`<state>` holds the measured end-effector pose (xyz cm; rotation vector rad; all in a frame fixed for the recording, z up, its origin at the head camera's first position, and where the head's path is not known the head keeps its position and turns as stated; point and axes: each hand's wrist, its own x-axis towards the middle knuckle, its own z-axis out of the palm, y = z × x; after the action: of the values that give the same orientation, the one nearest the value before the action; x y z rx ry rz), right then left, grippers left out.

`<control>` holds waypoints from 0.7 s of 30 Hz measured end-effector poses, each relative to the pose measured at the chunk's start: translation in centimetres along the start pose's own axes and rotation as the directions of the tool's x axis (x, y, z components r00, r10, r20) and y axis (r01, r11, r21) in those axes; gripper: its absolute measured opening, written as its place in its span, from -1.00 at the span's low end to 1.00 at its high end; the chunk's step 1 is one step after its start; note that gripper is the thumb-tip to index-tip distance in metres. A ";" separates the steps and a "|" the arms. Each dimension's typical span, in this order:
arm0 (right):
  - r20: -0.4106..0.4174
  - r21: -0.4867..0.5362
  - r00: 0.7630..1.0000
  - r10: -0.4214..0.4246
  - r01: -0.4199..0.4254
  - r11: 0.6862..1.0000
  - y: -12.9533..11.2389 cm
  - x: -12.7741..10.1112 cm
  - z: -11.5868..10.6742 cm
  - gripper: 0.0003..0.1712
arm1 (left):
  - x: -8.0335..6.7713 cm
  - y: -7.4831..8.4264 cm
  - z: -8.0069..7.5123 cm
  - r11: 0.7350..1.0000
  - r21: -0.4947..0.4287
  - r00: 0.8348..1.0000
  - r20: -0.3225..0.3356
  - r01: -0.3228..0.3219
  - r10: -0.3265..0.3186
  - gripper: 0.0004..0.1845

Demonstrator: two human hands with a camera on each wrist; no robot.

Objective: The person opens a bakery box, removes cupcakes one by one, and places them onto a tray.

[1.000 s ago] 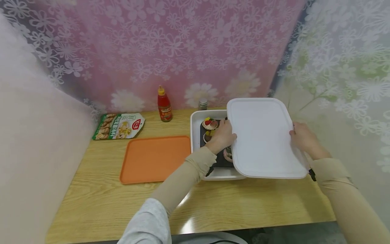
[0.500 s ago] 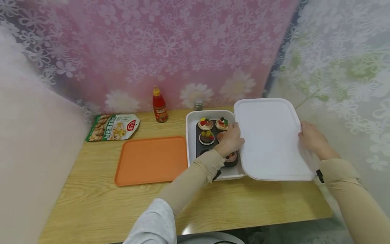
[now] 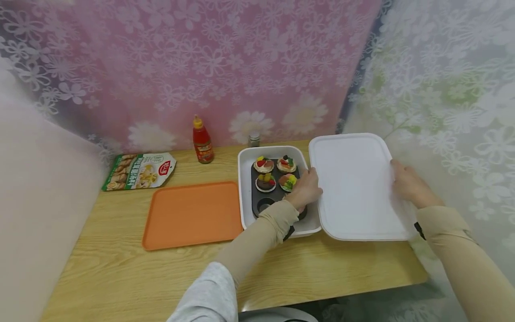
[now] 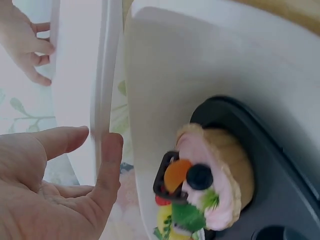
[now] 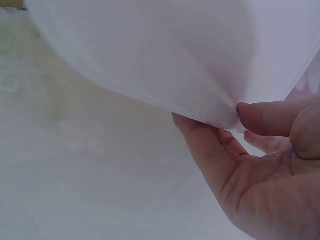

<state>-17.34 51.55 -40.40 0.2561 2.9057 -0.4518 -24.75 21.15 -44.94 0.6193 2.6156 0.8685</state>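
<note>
My left hand [image 3: 306, 188] pinches the left edge of a white rectangular lid [image 3: 356, 188]; its thumb and fingers show at that edge in the left wrist view. Thumb and fingers of my right hand [image 5: 250, 150] grip the opposite edge. The lid is beside a white box [image 3: 244, 197], on its right. Inside the box lies a black muffin tin [image 3: 256, 197] with fruit-topped tarts, one being a chocolate tart [image 3: 265, 184]. One front cup [image 3: 265, 205] holds no tart. A pink-topped tart [image 4: 220, 180] is near my left hand, which partly hides the tin.
An orange tray [image 3: 191, 214] lies left of the box. Behind it are a green food packet [image 3: 138, 172] and a red sauce bottle [image 3: 203, 145] with a yellow cap. A small jar [image 3: 254, 139] stands behind the box. Patterned curtains surround the wooden table [image 3: 161, 281].
Both hands have moved the lid rightward off the box, uncovering more of the tarts and tin. The head view has shifted, so the table things appear farther left.
</note>
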 end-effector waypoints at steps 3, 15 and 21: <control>0.021 -0.017 0.999 0.027 -0.026 1.000 0.2 -0.1 -0.1 -0.26 | 0.3 0.0 0.6 0.999 -0.030 1.000 0.016 0.020 -0.019 -0.28; 0.012 -0.081 0.999 0.035 -0.033 0.996 1.7 0.1 0.6 -0.28 | 1.1 -0.2 1.7 0.998 -0.066 0.998 0.061 0.011 -0.007 -0.23; 0.009 -0.096 1.000 0.029 -0.028 0.995 2.4 0.2 0.6 -0.28 | 1.5 0.1 2.4 0.999 -0.045 0.998 0.070 0.005 -0.001 -0.28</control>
<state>-16.99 53.61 -41.63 0.2791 2.8995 -0.3067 -25.00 23.12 -46.96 0.6223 2.5270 0.8861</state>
